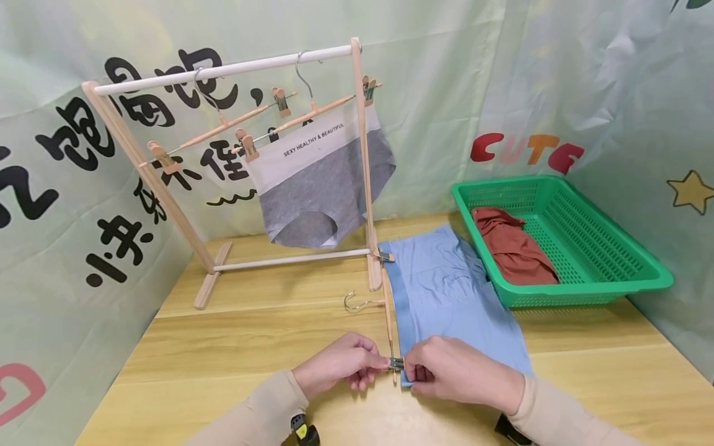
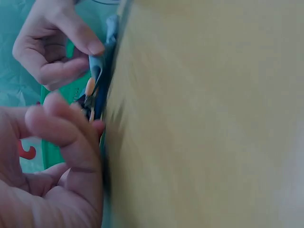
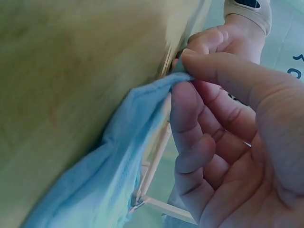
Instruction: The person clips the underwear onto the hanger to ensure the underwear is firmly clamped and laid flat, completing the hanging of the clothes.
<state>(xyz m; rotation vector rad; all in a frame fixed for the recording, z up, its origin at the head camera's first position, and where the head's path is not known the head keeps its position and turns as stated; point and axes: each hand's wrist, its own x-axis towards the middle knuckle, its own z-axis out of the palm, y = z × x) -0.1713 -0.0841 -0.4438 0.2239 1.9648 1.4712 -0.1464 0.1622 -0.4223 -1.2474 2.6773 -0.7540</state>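
A pair of blue underpants (image 1: 452,291) lies flat on the wooden table, its waistband along a clip hanger (image 1: 388,322) whose hook points left. The hanger's far clip (image 1: 385,256) sits at the waistband's far corner. At the near end, my left hand (image 1: 351,362) pinches the other clip (image 1: 396,363) between thumb and fingers. My right hand (image 1: 463,371) pinches the near corner of the waistband, right beside that clip. In the right wrist view the blue cloth (image 3: 128,123) is held between thumb and forefinger. Whether the near clip bites the cloth I cannot tell.
A wooden rack (image 1: 364,155) stands at the back left. On it hang grey-and-white underpants (image 1: 318,179), clipped to one hanger, and a second hanger (image 1: 223,127) without clothing. A green basket (image 1: 608,288) at the right holds a rust-brown garment (image 1: 513,248).
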